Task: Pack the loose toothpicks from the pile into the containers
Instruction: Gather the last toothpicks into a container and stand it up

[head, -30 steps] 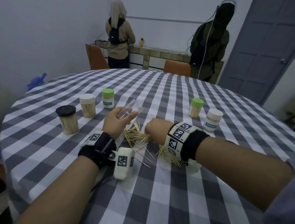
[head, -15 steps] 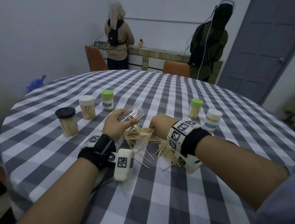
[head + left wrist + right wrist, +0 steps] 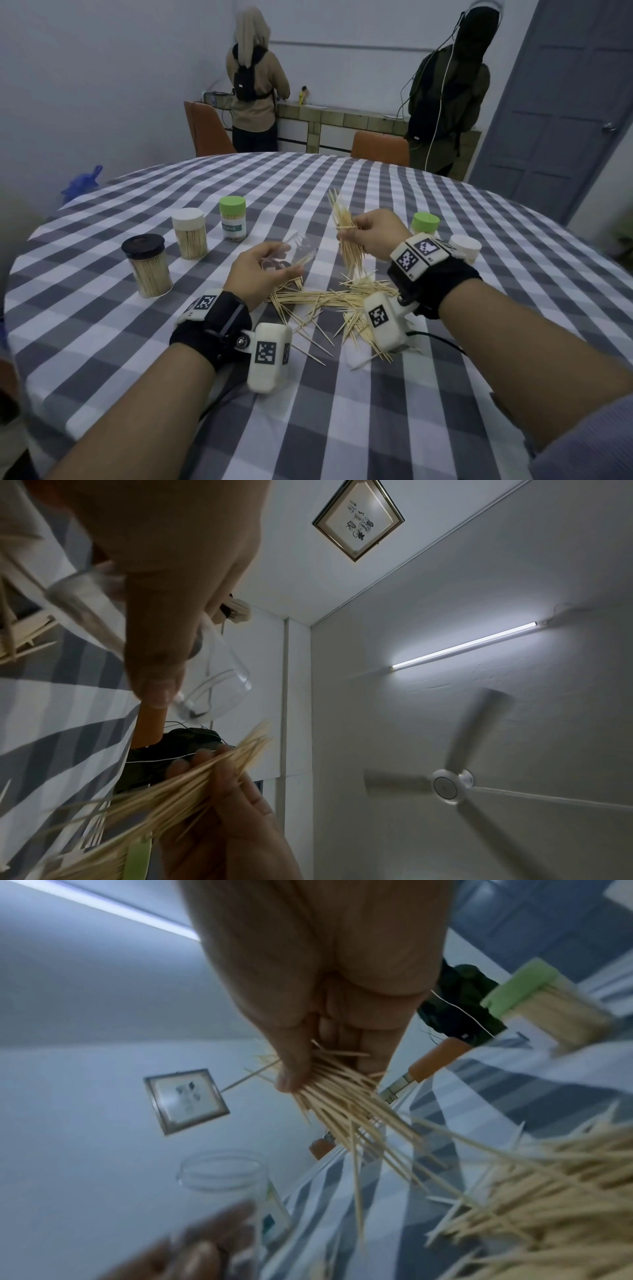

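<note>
Right hand (image 3: 371,233) pinches splayed toothpick bundle (image 3: 347,236); left hand (image 3: 260,274) grips empty jar (image 3: 294,250). Risk: uneven sticks miss mouth, scatter onto surface (image 3: 342,411).

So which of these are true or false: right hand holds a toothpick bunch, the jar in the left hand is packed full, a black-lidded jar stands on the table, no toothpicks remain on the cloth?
1. The right hand grips a bunch of toothpicks. True.
2. The clear jar in the left hand is packed full. False: it looks nearly empty.
3. A black-lidded jar stands on the table. True.
4. No toothpicks remain on the cloth. False: a loose pile lies between the hands.
</note>
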